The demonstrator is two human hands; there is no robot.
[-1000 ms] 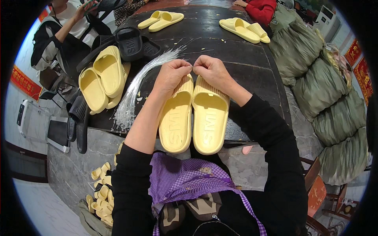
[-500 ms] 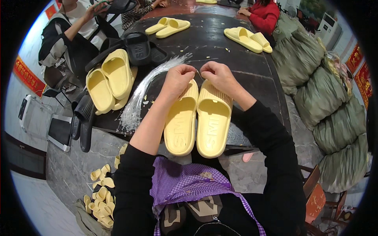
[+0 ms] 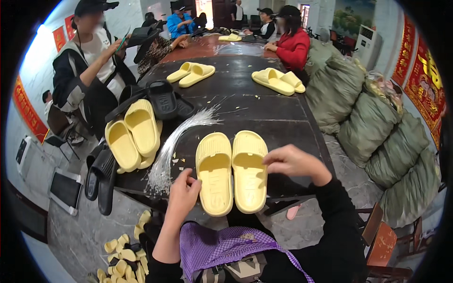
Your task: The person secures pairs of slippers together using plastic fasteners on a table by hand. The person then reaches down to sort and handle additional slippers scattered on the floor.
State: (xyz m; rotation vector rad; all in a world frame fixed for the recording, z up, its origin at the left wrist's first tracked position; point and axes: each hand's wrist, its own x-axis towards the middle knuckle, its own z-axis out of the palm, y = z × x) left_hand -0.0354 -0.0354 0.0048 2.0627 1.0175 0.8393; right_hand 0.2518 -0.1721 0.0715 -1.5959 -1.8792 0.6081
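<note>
A pair of pale yellow slide slippers lies side by side in front of me, heels toward me, jutting past the table's near edge. Beside the left slipper's outer edge is my left hand, fingers loosely bent and apart, nothing held. My right hand is slightly smeared by motion, its fingers loosely stretched out at the strap of the right slipper; I cannot tell whether they touch it. To the left, a bundle of thin clear plastic strands lies on the dark table.
Stacked yellow slippers and black slippers stand at the left. Two more yellow pairs lie farther back. Large green sacks line the right. A person with scissors holds a black slipper at the far left.
My hands have parted from their pinch above the slippers' toes and come down to the slippers' sides. The head view has tilted up, showing more people at the far end.
</note>
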